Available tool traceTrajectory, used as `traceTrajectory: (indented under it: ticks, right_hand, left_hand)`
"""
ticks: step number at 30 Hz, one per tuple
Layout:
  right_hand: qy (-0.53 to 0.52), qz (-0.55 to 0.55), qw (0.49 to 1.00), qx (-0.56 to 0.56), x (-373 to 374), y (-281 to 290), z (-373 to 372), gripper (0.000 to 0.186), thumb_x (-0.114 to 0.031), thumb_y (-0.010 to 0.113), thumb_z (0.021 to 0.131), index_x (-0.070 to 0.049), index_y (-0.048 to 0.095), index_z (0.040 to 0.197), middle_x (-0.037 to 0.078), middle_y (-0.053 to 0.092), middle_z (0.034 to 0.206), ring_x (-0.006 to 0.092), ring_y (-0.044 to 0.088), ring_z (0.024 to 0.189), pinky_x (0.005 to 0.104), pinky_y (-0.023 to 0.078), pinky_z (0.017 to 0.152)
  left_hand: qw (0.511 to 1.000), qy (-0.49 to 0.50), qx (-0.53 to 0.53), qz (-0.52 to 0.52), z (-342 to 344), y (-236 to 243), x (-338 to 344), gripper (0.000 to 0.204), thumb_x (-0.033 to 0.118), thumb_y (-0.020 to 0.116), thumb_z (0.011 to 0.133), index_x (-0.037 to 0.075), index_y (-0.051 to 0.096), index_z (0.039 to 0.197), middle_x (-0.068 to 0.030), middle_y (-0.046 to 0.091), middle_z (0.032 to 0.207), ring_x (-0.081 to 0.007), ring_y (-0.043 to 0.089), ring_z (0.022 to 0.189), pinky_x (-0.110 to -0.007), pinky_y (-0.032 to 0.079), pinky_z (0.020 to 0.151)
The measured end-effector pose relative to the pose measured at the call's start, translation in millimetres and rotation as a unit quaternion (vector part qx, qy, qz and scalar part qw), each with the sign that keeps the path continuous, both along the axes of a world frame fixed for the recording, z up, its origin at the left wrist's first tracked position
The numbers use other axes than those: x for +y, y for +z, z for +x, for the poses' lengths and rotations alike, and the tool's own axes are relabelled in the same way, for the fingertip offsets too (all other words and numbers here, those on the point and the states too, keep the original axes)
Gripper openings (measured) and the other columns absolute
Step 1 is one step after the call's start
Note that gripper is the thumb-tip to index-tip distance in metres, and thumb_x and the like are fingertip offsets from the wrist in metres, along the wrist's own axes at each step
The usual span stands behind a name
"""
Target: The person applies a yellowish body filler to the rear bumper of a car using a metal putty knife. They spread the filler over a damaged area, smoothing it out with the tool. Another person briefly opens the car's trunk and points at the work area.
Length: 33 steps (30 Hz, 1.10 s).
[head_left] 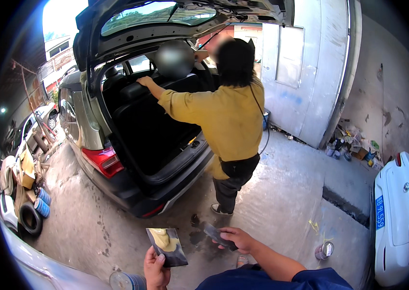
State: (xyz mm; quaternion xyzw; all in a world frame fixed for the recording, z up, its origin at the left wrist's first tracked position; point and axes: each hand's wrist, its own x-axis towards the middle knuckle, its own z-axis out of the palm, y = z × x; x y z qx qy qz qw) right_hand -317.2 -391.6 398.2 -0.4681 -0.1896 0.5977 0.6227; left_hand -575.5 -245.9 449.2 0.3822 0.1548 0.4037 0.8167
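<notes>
Here, holds a dark flat board (175, 259) in the left hand (157, 268), closed on the near left edge, with the thumb on top and most of the other fingers hidden. Bears pale yellow paste (163, 238) in a thick dollop on the board's far half, just beyond the left thumb. Grips a dark grey spreader (221, 237) in the right hand (238, 240), near and to the right of the board, narrow around the near end, with the blade pointing left and apart from the paste. Cannot tell how the hidden fingers lie under either piece.

Below the left grip, at the lower edge, a blue drum (137, 282). Right of the right grip, a metal tin (324, 251) on the concrete floor (282, 203). Ahead of both grips, a co-worker in a mustard shirt (233, 121), back turned, leaning with an arm stretched into a car (103, 162) with its tailgate (88, 36) raised. Far left of the left grip, a black tyre (31, 218) beside blue cans (42, 207). Far right of the right grip, a white car (395, 237); beyond, farther ahead, a pale metal door (296, 96).
</notes>
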Motion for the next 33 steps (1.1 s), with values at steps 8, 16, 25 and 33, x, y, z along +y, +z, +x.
traceTrajectory:
  ticks: [8,16,25,33]
  right_hand:
    - [-0.001,-0.016,1.0,-0.002,-4,-6,6,0.04,-0.015,0.05,0.097,0.004,0.045,0.131,0.016,0.056,0.122,0.0251,0.058,0.111,0.0354,0.053,0.089]
    - [-0.003,-0.019,1.0,-0.002,-6,0,2,0.037,-0.016,0.05,0.097,0.002,0.048,0.129,0.012,0.059,0.115,0.0199,0.059,0.106,0.0334,0.052,0.086]
    - [0.002,-0.022,1.0,-0.007,-8,-11,2,0.038,-0.014,0.05,0.097,0.005,0.046,0.129,0.017,0.059,0.117,0.0243,0.06,0.107,0.0346,0.053,0.087]
    - [-0.011,-0.031,0.999,-0.005,-11,-11,-1,0.038,-0.015,0.05,0.097,0.004,0.046,0.129,0.017,0.06,0.117,0.0236,0.062,0.104,0.0339,0.053,0.086]
  left_hand:
    - [0.999,-0.015,-0.034,-0.021,2,3,-1,0.045,-0.004,0.053,0.085,-0.006,0.043,0.129,-0.0177,0.059,0.121,-0.0257,0.059,0.111,-0.04,0.047,0.097]
    - [0.998,0.012,-0.044,-0.032,-1,-11,-2,0.042,-0.005,0.055,0.084,-0.006,0.048,0.126,-0.0166,0.06,0.119,-0.0246,0.059,0.11,-0.039,0.045,0.099]
    - [0.998,0.014,-0.039,-0.041,-4,-16,-3,0.044,-0.005,0.056,0.083,-0.005,0.048,0.126,-0.0158,0.061,0.118,-0.0241,0.06,0.11,-0.039,0.045,0.099]
    - [0.999,0.015,-0.023,-0.043,-2,-16,-4,0.046,-0.005,0.055,0.08,-0.005,0.049,0.126,-0.0151,0.061,0.118,-0.0242,0.06,0.11,-0.038,0.045,0.099]
